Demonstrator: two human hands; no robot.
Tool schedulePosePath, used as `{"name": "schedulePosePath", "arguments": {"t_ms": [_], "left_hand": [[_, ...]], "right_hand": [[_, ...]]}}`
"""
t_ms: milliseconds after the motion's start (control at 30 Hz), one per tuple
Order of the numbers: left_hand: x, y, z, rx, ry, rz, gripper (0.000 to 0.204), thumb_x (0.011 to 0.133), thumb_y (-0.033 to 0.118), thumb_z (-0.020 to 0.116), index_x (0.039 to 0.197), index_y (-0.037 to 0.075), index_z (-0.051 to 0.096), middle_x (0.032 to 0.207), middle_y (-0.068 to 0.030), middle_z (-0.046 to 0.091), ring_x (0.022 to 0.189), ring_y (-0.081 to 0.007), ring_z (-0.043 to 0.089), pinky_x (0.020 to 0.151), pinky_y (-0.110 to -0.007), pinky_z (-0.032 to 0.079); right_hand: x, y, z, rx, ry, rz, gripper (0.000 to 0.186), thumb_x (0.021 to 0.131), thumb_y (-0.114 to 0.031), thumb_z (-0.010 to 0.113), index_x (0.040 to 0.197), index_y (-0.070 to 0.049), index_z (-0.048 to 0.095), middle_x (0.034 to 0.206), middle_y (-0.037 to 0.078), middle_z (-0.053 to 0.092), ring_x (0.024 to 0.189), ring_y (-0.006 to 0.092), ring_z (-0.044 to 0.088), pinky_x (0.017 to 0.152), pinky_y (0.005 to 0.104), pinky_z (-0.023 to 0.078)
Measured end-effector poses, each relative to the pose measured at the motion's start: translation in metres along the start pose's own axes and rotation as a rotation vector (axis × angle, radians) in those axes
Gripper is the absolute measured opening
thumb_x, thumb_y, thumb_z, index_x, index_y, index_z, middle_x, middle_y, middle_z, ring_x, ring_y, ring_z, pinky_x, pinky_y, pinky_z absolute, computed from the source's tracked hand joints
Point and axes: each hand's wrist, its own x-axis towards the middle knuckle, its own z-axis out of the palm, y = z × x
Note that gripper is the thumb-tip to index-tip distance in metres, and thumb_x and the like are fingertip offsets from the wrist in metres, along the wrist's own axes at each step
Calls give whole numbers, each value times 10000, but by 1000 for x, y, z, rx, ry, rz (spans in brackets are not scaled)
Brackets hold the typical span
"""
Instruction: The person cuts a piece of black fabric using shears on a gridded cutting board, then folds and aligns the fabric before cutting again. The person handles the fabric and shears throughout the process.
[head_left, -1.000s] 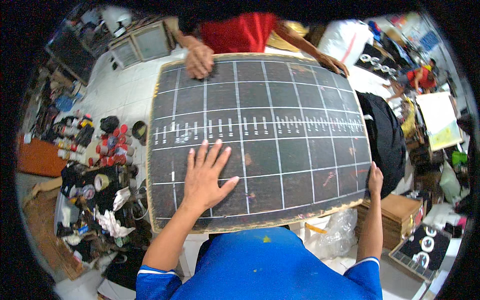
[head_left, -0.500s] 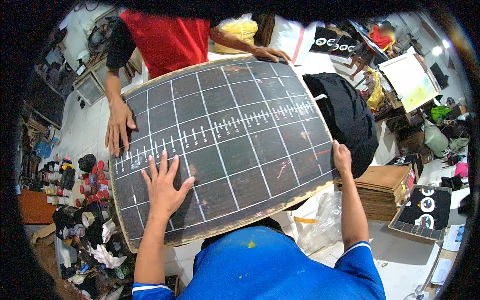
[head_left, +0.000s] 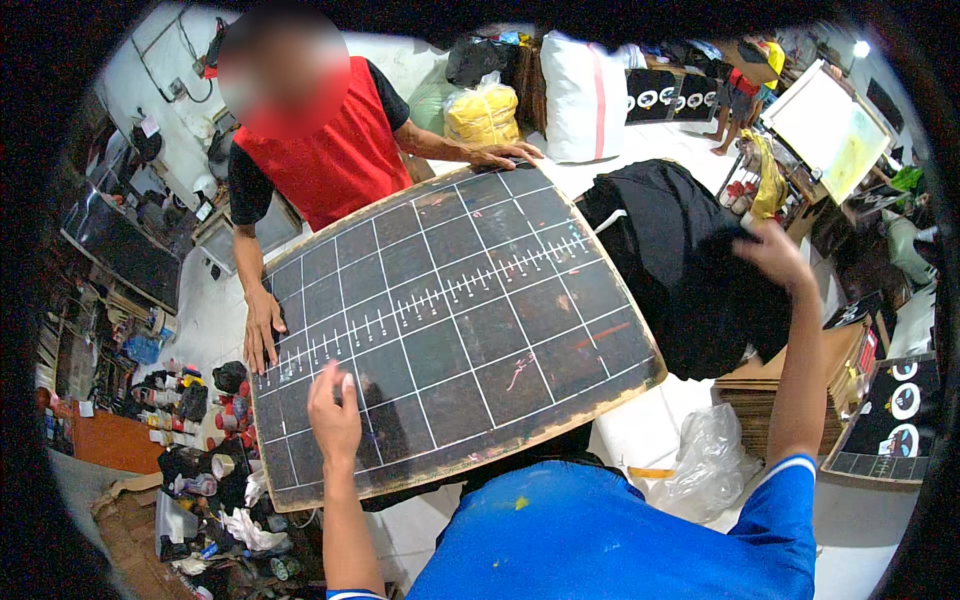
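Note:
A dark board (head_left: 440, 345) with a white painted grid and a ruler-like scale lies tilted before me. My left hand (head_left: 338, 415) is over its near left part with fingers apart and nothing in them; whether it touches the surface is unclear. Beyond the board's right edge, my right hand (head_left: 785, 262) is raised beside a heap of black cloth (head_left: 665, 270). Motion smears its fingers, so a grip on the cloth cannot be made out. A co-worker in a red and black shirt (head_left: 320, 165) rests one hand on the board's left edge and the other on its far edge.
Right of me are a stack of brown sheets (head_left: 790, 385), a clear plastic bag (head_left: 705, 460) and a printed black panel (head_left: 890, 410). Jars and clutter (head_left: 230, 470) fill the lower left. A white sack (head_left: 583, 95) and yellow bundle (head_left: 480, 112) stand behind.
My right hand has let go of the board's right edge and moved out beside the black cloth. My left hand's spread fingers have drawn closer together. The view has shifted, bringing more of the co-worker into sight.

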Motion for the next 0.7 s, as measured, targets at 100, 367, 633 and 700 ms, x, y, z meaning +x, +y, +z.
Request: {"name": "schedulePosePath", "arguments": {"t_ms": [100, 367, 633, 700], "left_hand": [[-10, 58, 5, -176, -191, -161, 205, 1034, 167, 718, 962, -21, 759, 873, -118, 756, 923, -169, 722, 883, -332, 562], [-38, 202, 3, -549, -81, 467, 630, 914, 269, 866, 1389, 0, 552, 1263, -188, 684, 1159, -257, 697, 968, -386, 550], [-105, 186, 24, -714, 97, 33, 889, 935, 125, 834, 1607, -6, 268, 1516, -169, 485, 1358, -258, 537, 1136, -401, 463], [-108, 163, 23, -931, 109, -92, 666, 996, 122, 760, 1539, -22, 403, 1412, -107, 576, 1248, -207, 604, 1053, -359, 513]], "right_hand": [[40, -47, -25, 826, 375, 276, 332, 1023, -350, 736, 1181, -59, 742, 946, 27, 737, 863, 123, 667, 787, 308, 547], [-40, -283, 69, 769, 317, -723, 404, 1060, -341, 683, 1227, 23, 625, 1000, 211, 724, 918, 344, 727, 810, 459, 564], [-82, -351, 166, 1207, -533, -844, 638, 1080, -96, 560, 1658, -4, 308, 1586, 276, 503, 1511, 355, 483, 1237, 420, 374], [-84, -353, 188, 1207, -556, -961, 717, 1103, -202, 572, 1689, 27, 228, 1691, 272, 375, 1589, 342, 361, 1294, 410, 282]]}}
